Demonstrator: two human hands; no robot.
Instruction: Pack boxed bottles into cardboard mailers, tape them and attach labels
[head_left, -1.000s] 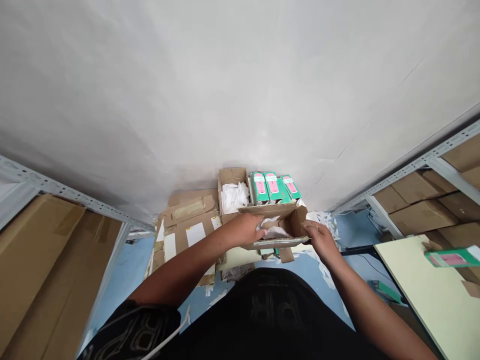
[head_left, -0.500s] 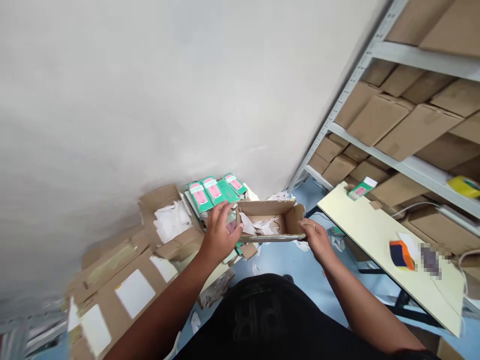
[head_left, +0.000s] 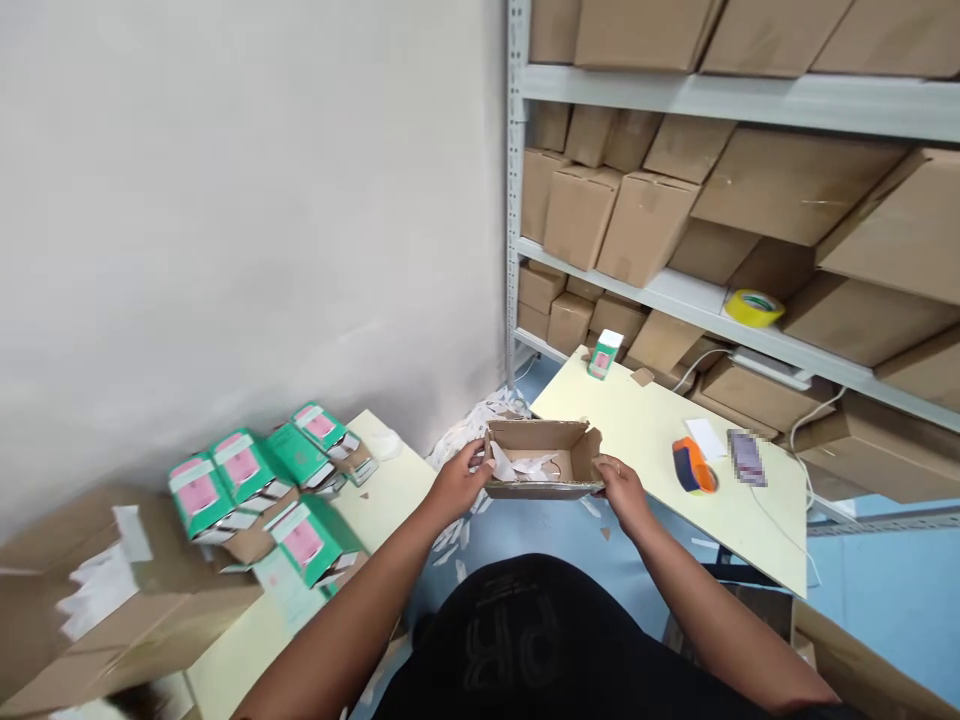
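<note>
A small open cardboard box [head_left: 541,484] with white paper scraps inside hangs in front of me over the blue floor. My left hand [head_left: 457,485] grips its left end, fingers curled over the edge. My right hand [head_left: 619,489] grips its right end the same way. The box sits level between a pale yellow table [head_left: 652,440] on the right and another pale yellow table [head_left: 375,480] on the left.
Several green and pink cartons [head_left: 247,475] lie on the left table beside an open brown box [head_left: 97,600] of white papers. The right table carries an orange tape dispenser [head_left: 694,466] and a small green carton [head_left: 602,354]. Metal shelving [head_left: 675,290] holds brown boxes and yellow tape [head_left: 754,306].
The view has swung to the right, from the wall to the shelving. Both hands have carried the small box rightward, away from the green cartons, and my left hand has come out to the box's left end.
</note>
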